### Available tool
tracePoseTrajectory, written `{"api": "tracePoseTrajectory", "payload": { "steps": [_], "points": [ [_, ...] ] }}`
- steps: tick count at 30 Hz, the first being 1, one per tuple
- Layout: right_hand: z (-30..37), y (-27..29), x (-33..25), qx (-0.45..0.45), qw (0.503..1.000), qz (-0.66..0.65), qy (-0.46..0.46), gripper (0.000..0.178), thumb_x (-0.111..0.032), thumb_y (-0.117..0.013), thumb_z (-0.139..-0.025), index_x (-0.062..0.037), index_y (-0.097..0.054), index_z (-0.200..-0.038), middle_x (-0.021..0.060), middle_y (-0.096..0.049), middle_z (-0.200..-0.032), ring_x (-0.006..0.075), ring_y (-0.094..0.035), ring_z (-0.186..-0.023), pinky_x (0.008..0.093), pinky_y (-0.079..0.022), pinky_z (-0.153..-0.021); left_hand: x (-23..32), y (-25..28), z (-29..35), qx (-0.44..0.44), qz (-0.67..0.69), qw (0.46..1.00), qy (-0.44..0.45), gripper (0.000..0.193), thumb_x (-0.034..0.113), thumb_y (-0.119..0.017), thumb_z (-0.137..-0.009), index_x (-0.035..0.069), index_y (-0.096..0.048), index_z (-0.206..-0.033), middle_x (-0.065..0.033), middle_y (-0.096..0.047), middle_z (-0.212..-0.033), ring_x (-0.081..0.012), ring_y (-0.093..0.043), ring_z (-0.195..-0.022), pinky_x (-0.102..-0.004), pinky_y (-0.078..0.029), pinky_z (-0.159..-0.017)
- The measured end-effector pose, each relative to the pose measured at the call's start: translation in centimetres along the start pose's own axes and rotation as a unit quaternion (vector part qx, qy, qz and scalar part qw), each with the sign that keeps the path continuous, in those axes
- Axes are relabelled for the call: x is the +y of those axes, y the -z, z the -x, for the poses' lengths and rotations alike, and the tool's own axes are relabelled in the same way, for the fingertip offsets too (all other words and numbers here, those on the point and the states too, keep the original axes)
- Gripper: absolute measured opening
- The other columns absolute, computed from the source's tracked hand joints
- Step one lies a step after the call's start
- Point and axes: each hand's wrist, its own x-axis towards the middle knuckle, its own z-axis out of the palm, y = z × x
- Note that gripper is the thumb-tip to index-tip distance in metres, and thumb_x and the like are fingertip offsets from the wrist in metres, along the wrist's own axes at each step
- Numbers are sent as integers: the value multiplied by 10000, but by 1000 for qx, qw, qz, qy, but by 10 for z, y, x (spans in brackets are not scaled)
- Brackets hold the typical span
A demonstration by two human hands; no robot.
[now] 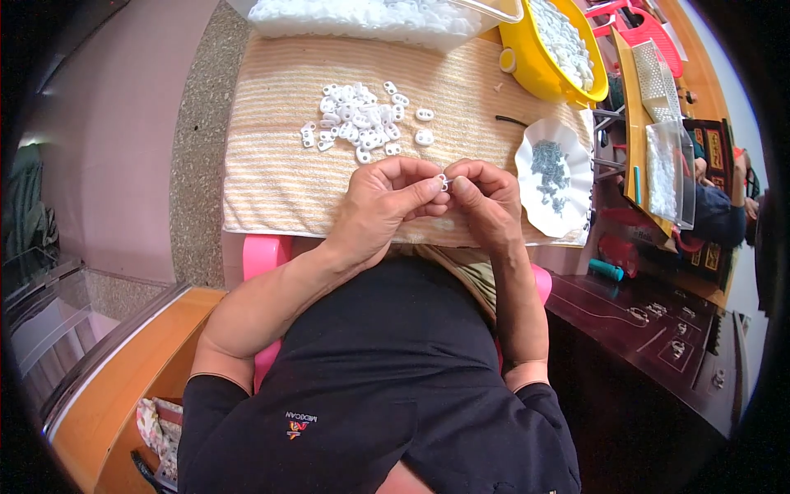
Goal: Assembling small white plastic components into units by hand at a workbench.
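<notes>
Over the near edge of the towel, my left hand [387, 196] pinches a small white two-holed plastic piece [444, 183] between thumb and forefinger. My right hand [492, 198] meets it there, thumb and fingertips pressed together at the piece's right side; whatever it grips is too small to make out. Beyond my left hand lies a loose pile of similar white oval pieces [354, 115], with a few apart on its right. A white scalloped dish [536, 216] beside my right hand holds many small dark grey bits [550, 169].
A striped beige towel [267, 156] covers the table. At the back stand a clear bin [498, 11] and a yellow basin [533, 59], both full of white pieces. A thin black rod [512, 121] lies near the dish. Another person [716, 210] sits at the far right.
</notes>
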Motion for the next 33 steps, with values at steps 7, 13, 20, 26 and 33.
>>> {"api": "tracePoseTrajectory", "payload": {
  "steps": [7,13,20,26,33],
  "points": [
    [-1,2,2,-8,1000,12,11,115,-83,-637,-908,10,-651,-974,34,-664,-909,75,-601,-808,217,-502,-745,-1,1,-1,0,-4,1000,-2,152,62,-641,-890,-6,-617,-1023,-82,-676,-898,-133,-668,-799,-275,-574,-768],
    [0,2,2,-9,999,31,17,101,-63,-635,-905,15,-658,-964,34,-665,-901,78,-605,-809,218,-507,-736,-2,1,-1,6,-18,1000,0,147,62,-641,-891,-8,-617,-1018,-80,-676,-895,-132,-668,-795,-267,-572,-760],
    [-2,-1,-1,-6,996,82,34,89,-60,-639,-903,16,-668,-938,23,-668,-842,70,-605,-758,207,-505,-690,-4,1,-1,21,-32,999,-7,148,67,-648,-888,-7,-619,-1013,-78,-675,-890,-130,-666,-787,-260,-571,-757],
    [-2,-5,6,18,997,79,17,88,-64,-639,-904,13,-671,-932,13,-668,-823,65,-599,-741,200,-499,-685,-7,0,-1,34,-37,998,-37,133,52,-643,-892,-30,-629,-996,-81,-672,-886,-111,-649,-762,-231,-551,-726],
    [-5,-9,6,20,998,59,11,104,-80,-638,-908,10,-672,-947,17,-674,-854,71,-612,-777,217,-517,-729,-8,2,-3,34,-48,995,-79,136,52,-644,-891,-37,-631,-993,-83,-673,-879,-117,-646,-754,-237,-550,-722]
  ]
}}
